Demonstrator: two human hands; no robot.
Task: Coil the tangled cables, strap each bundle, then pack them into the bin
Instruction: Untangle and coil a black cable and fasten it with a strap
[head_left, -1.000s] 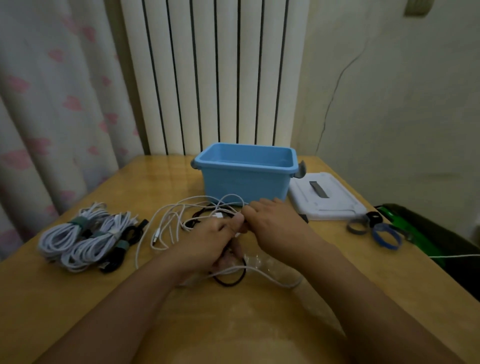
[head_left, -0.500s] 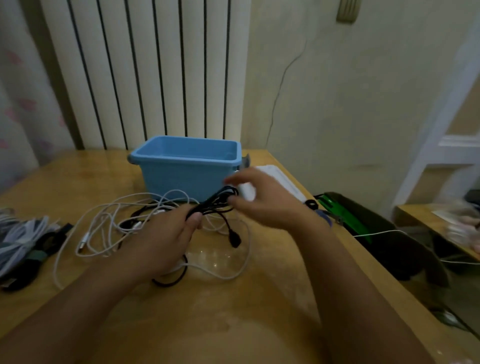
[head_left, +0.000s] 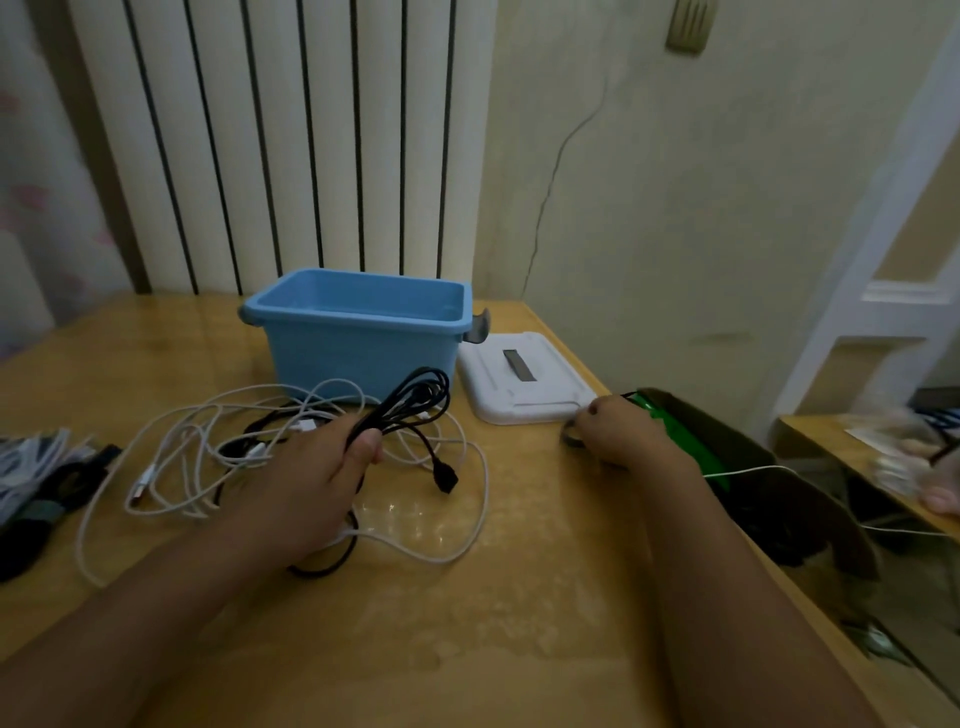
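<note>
My left hand (head_left: 317, 478) grips a coiled black cable (head_left: 415, 400) above the table, one plug end hanging down to its right. Under and around it lies a tangle of white cables (head_left: 218, 447) with a black one among them. My right hand (head_left: 618, 436) is at the table's right edge, fingers curled over a grey strap (head_left: 570, 436) beside the white lid (head_left: 524, 384). The blue bin (head_left: 358, 332) stands behind the tangle, with nothing seen inside. Strapped white and black bundles (head_left: 36, 478) lie at the far left.
A radiator and a curtain stand behind the wooden table (head_left: 467, 623). A dark bag with a green item (head_left: 675, 431) sits off the table's right edge, with a thin white wire crossing it. A second table is at the far right.
My right hand has let go of the black cable and moved right to the straps by the lid. My left hand keeps hold of the coil. The view has swung right.
</note>
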